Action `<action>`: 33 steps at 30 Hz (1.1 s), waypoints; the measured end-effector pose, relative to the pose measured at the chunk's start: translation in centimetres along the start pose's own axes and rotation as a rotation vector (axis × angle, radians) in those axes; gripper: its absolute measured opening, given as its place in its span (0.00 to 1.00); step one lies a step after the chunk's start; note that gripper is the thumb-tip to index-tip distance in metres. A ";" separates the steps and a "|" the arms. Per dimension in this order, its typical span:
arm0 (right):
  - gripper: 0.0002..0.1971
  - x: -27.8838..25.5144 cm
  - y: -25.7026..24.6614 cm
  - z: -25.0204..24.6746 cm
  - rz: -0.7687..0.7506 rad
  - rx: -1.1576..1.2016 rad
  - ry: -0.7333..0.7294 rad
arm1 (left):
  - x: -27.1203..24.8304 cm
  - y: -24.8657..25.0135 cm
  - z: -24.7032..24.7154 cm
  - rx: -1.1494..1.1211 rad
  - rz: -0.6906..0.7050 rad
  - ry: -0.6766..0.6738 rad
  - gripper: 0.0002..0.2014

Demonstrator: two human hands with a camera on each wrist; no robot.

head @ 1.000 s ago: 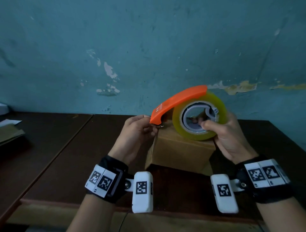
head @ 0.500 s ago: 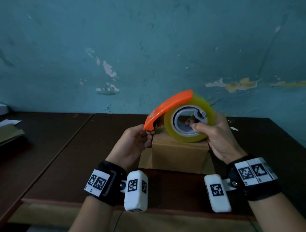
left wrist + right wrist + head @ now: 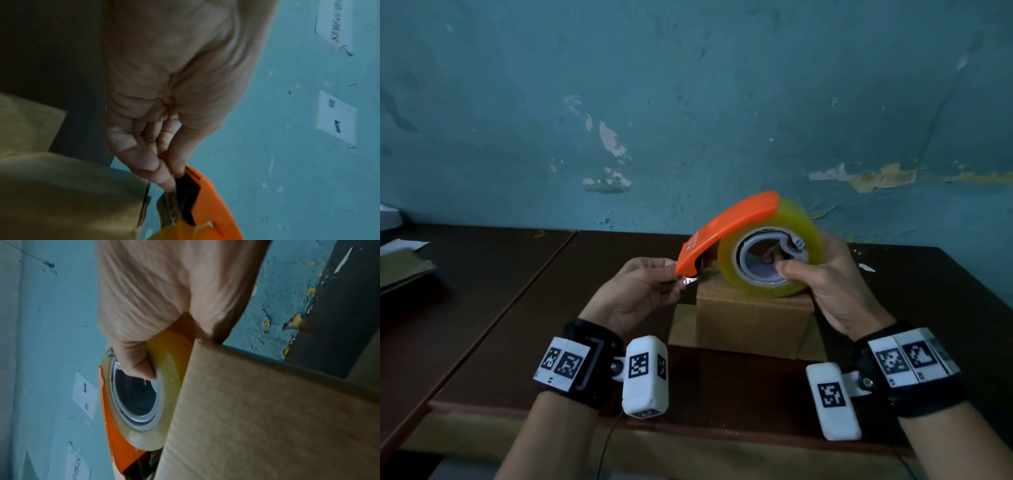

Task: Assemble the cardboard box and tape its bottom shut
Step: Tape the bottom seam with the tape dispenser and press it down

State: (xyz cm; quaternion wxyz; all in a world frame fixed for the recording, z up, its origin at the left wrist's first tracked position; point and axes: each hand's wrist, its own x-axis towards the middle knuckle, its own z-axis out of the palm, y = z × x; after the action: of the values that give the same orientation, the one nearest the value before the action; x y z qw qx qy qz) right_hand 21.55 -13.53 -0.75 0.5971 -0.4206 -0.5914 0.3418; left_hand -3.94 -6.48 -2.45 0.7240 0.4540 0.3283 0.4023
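A small brown cardboard box (image 3: pixel 750 317) stands on the dark wooden table (image 3: pixel 551 308), its lower flaps splayed out at both sides. Just above its top, my right hand (image 3: pixel 822 274) grips a tape dispenser (image 3: pixel 726 229) with an orange cover and a yellowish clear tape roll (image 3: pixel 801 226), thumb hooked into the grey core. My left hand (image 3: pixel 643 287) pinches the loose tape end (image 3: pixel 688 281) at the orange nose. In the left wrist view, the fingertips (image 3: pixel 164 180) meet at the orange nose (image 3: pixel 207 194). The right wrist view shows the tape roll (image 3: pixel 170 369) against the box (image 3: pixel 267 418).
A peeling teal wall (image 3: pixel 688 102) runs close behind the table. Flat cardboard and papers (image 3: pixel 400 263) lie at the far left on an adjoining table. A small white scrap (image 3: pixel 866 268) lies at the right rear. The table's front edge (image 3: pixel 688 428) is near my wrists.
The dispenser and both hands have shifted a little left and down toward the box. My left fingers now pinch a short shiny tape end at the orange nose.
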 end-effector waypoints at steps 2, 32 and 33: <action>0.18 0.0 -0.1 0.1 -0.002 0.006 -0.009 | -0.1 0.3 -0.3 0.030 -0.004 0.005 0.04; 0.18 0.2 0.2 0.7 -0.003 0.044 0.040 | -0.6 -0.5 -4.2 0.325 -0.138 0.155 0.09; 0.18 0.2 0.2 0.7 0.001 0.045 0.045 | -0.4 -0.7 -3.8 0.337 -0.149 0.157 0.09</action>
State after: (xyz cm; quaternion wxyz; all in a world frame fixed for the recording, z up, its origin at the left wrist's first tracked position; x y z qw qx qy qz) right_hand 20.85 -13.20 -0.85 0.6193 -0.4150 -0.5699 0.3456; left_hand -7.15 -5.49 -4.47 0.6376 0.5104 0.4794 0.3210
